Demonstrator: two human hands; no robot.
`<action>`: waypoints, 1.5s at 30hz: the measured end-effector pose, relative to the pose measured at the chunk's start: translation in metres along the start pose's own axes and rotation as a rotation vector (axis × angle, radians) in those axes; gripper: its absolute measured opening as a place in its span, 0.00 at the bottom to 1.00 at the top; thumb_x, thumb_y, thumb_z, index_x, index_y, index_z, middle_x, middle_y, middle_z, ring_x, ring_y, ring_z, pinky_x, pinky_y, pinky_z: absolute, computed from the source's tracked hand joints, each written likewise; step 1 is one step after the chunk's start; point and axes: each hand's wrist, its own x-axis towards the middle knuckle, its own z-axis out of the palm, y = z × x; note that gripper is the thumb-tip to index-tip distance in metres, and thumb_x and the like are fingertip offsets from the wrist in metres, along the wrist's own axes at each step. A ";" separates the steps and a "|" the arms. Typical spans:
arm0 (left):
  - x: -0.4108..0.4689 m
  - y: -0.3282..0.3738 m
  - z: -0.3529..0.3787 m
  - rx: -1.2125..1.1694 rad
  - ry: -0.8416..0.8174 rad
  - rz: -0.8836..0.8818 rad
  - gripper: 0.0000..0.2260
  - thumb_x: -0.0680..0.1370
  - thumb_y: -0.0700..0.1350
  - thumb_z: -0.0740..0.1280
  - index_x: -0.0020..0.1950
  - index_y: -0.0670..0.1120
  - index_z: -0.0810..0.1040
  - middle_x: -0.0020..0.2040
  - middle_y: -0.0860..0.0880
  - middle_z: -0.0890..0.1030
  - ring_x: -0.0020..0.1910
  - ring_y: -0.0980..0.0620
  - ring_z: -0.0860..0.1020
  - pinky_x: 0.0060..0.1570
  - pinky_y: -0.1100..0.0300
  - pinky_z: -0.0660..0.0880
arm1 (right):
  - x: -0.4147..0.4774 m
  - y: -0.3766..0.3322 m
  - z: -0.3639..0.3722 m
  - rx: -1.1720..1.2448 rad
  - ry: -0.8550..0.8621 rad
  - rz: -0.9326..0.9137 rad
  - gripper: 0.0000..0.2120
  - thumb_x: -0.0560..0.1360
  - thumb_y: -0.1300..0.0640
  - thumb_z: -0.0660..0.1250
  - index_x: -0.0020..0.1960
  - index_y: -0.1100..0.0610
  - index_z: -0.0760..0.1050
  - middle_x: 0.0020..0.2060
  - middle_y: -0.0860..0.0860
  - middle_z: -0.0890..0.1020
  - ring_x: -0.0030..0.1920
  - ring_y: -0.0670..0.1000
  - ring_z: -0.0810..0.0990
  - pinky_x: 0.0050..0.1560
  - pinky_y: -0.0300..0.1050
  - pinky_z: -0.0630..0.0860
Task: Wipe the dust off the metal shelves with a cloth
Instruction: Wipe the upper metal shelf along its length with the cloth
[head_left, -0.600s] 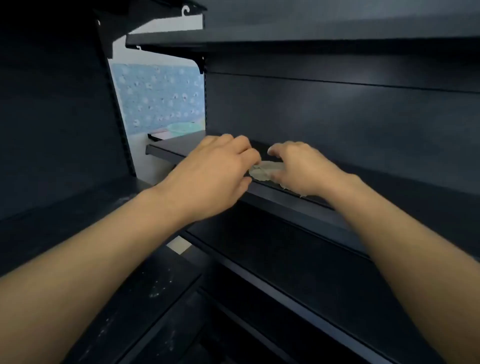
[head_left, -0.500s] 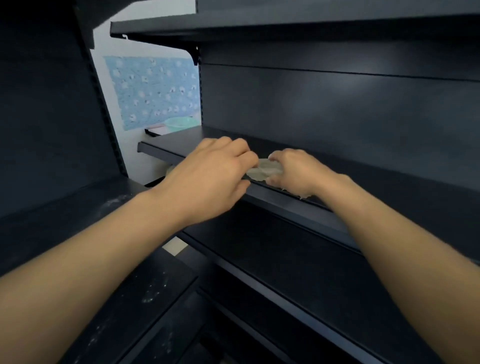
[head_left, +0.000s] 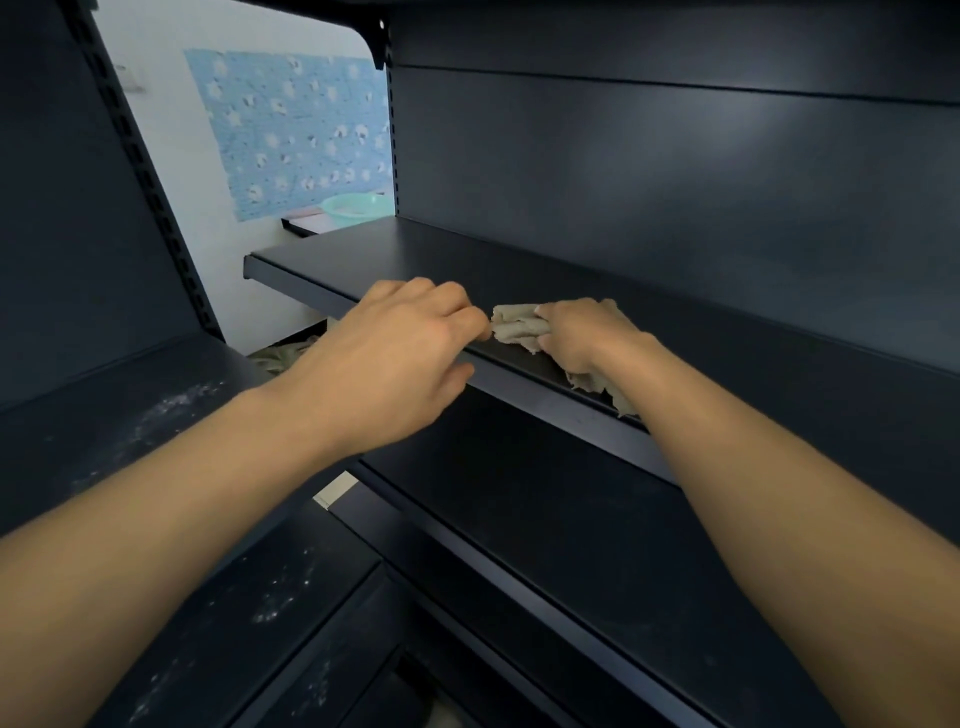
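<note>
Dark metal shelf (head_left: 395, 260) | right hand (head_left: 582, 332) clutching cloth (head_left: 517, 325) | left hand (head_left: 395, 358) pinching its end | green basin (head_left: 353, 208) behind

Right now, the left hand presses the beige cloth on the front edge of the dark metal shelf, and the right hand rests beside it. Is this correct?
Not quite: the hands are swapped. In the head view the right hand presses the beige cloth on the front edge of the dark metal shelf, and the left hand rests beside it.
</note>
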 end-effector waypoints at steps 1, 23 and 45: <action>0.000 -0.001 0.001 -0.007 -0.001 -0.004 0.14 0.75 0.44 0.65 0.60 0.45 0.75 0.53 0.47 0.77 0.52 0.45 0.74 0.57 0.49 0.68 | 0.001 0.000 0.000 -0.002 0.036 -0.012 0.19 0.77 0.61 0.63 0.66 0.54 0.71 0.61 0.57 0.76 0.62 0.61 0.71 0.62 0.53 0.69; -0.201 -0.072 -0.041 0.078 -0.117 -0.467 0.12 0.75 0.45 0.65 0.59 0.46 0.75 0.53 0.50 0.77 0.52 0.47 0.75 0.60 0.52 0.67 | -0.073 -0.252 0.008 0.414 -0.013 -0.693 0.07 0.77 0.57 0.63 0.41 0.56 0.76 0.52 0.60 0.80 0.54 0.59 0.78 0.50 0.43 0.70; -0.301 -0.079 -0.014 -0.022 -0.380 -0.716 0.18 0.77 0.56 0.61 0.62 0.47 0.72 0.59 0.49 0.75 0.58 0.48 0.73 0.62 0.53 0.66 | -0.124 -0.317 0.090 0.097 -0.142 -0.653 0.29 0.80 0.38 0.41 0.78 0.47 0.42 0.78 0.52 0.41 0.77 0.57 0.38 0.74 0.59 0.37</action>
